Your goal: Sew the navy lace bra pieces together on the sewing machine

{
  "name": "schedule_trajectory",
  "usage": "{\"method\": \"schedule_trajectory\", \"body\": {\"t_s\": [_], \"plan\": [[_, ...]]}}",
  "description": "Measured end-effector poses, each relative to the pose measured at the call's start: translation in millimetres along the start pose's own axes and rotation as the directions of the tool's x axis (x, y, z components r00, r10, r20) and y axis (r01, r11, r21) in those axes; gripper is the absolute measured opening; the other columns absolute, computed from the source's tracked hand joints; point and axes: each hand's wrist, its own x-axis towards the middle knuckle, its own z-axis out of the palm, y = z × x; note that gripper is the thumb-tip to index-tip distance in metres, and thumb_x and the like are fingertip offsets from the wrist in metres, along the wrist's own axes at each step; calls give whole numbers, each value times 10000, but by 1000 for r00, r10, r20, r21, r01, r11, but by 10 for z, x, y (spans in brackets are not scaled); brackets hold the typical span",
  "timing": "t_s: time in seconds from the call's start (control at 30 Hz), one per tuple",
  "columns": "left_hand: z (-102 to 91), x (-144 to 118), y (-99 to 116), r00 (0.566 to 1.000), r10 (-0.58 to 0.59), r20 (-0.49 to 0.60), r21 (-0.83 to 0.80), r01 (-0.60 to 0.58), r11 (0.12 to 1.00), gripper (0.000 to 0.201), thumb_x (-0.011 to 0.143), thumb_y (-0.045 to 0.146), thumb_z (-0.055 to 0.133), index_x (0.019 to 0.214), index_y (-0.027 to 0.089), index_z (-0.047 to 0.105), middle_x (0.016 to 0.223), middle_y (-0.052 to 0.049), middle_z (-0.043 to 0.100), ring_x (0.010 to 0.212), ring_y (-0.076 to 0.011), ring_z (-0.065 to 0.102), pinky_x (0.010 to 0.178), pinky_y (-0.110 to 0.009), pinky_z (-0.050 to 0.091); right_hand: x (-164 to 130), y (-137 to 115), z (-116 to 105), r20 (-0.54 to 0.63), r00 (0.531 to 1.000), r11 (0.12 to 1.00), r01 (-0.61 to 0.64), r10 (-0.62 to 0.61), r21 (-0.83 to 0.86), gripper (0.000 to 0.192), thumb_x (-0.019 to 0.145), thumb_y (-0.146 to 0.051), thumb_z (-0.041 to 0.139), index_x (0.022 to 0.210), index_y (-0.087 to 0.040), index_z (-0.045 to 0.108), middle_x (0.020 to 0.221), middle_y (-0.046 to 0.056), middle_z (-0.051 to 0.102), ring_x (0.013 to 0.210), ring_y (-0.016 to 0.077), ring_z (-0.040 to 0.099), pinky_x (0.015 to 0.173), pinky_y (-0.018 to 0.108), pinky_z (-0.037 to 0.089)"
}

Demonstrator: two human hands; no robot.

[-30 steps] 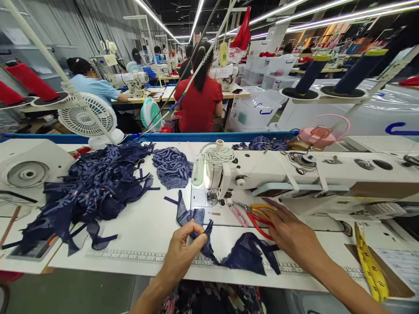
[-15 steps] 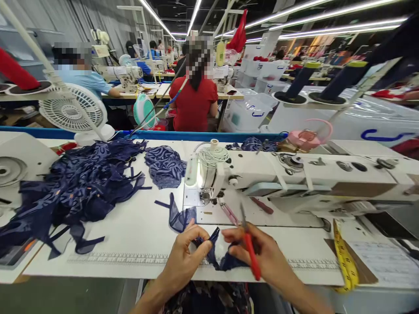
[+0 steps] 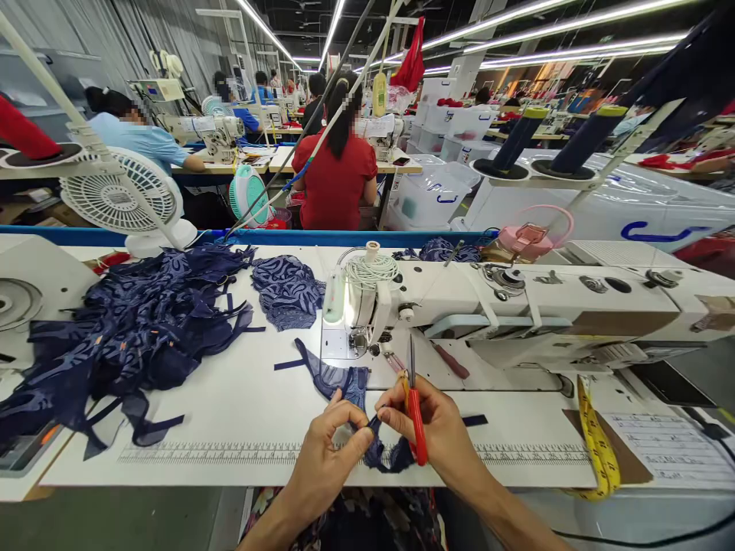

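My left hand [image 3: 336, 444] is closed, pinching an edge of a navy lace garment piece [image 3: 376, 458] between thumb and fingers. Close beside it, my right hand [image 3: 422, 421] is closed around red-handled scissors [image 3: 418, 425], whose blades point away from me. The thumb and forefinger of that hand also pinch the navy edge next to the left fingertips. Part of the piece lies on the table under both hands, with a sheer section [image 3: 338, 379] reaching toward the sewing machine [image 3: 367, 306]. A dark strap end [image 3: 475, 420] sticks out right of the right hand.
A heap of navy lace pieces [image 3: 149, 321] covers the table's left, beside a flat lace piece [image 3: 287, 291]. A maroon-handled tool [image 3: 451, 360] lies on the machine bed. A yellow measuring tape [image 3: 600, 451] hangs at right. People sit at machines ahead.
My right hand has moved left to the left fingertips and now pinches the fabric edge there. The scissors have turned more upright in it. The sheer section has shifted right.
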Motion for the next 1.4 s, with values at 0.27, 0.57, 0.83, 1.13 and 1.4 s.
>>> {"method": "schedule_trajectory", "body": {"t_s": [0.27,0.57,0.83,1.13,1.4], "plan": [[64,3,139,997,-70,-24,-45,69,997,147,875,347,599,921,210,622,932,-18,654,905,-195,597,1104,-403,317,-39,-7,61,-17,999,996,28,-29,-84,385,714,-526,772,740,-202,565,736,2,612,658,146,529,618,277,460],[-30,30,139,984,-145,-105,-229,117,966,185,862,340,600,762,188,566,826,-12,572,833,-174,533,882,-302,424,-76,-78,-332,124,992,886,46,12,-461,308,793,-452,704,756,-215,512,716,-21,558,634,133,475,595,252,416],[-27,96,259,971,-237,-29,-442,200,874,183,782,335,664,734,171,599,1020,-80,667,1044,-246,575,883,-311,408,-147,-147,-532,304,951,582,216,57,-784,246,808,-469,667,835,-244,569,848,16,615,736,182,573,637,270,447],[-27,82,229,967,-254,-4,-434,227,872,201,793,351,671,743,173,591,993,-80,684,998,-234,598,835,-299,442,-110,-188,-468,314,945,600,198,94,-775,344,828,-458,647,669,-219,458,687,-19,530,615,141,477,545,247,326],[-28,69,195,968,-250,-1,-432,225,873,166,828,307,643,755,172,579,991,-75,685,1005,-227,599,860,-306,423,-151,-49,-519,264,959,719,110,106,-686,474,848,-450,642,624,-213,298,605,-52,366,548,110,316,527,252,257]]}}
